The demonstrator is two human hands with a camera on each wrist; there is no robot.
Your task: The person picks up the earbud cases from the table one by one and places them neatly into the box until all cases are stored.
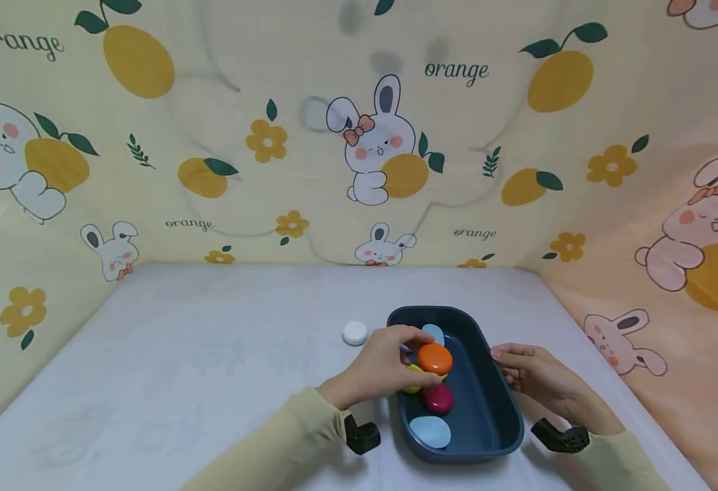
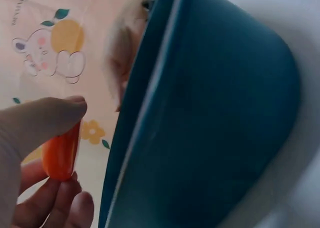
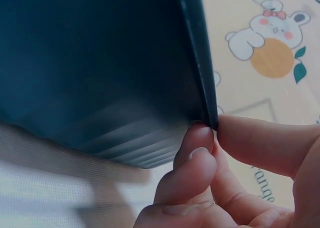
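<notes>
A dark blue tray (image 1: 478, 409) with tall rounded walls sits on the table, right of the middle. Above its left side my left hand (image 1: 383, 361) pinches a smooth orange disc (image 1: 435, 359) between thumb and fingers; the left wrist view shows the disc (image 2: 61, 155) edge-on. My right hand (image 1: 543, 382) grips the tray's right rim, with thumb and fingertip on either side of the rim (image 3: 207, 88). Inside the tray lie a magenta disc (image 1: 438, 399), a light blue piece (image 1: 430, 432) in front, another light blue piece (image 1: 434, 333) behind, and something yellow (image 1: 412, 389) partly hidden by the left hand.
A white disc (image 1: 355, 333) lies on the white tablecloth (image 1: 211, 361), left of the tray's far end. Printed cloth walls (image 1: 309, 164) with rabbits and oranges enclose the back and sides. Each wrist wears a small black device (image 1: 361, 435).
</notes>
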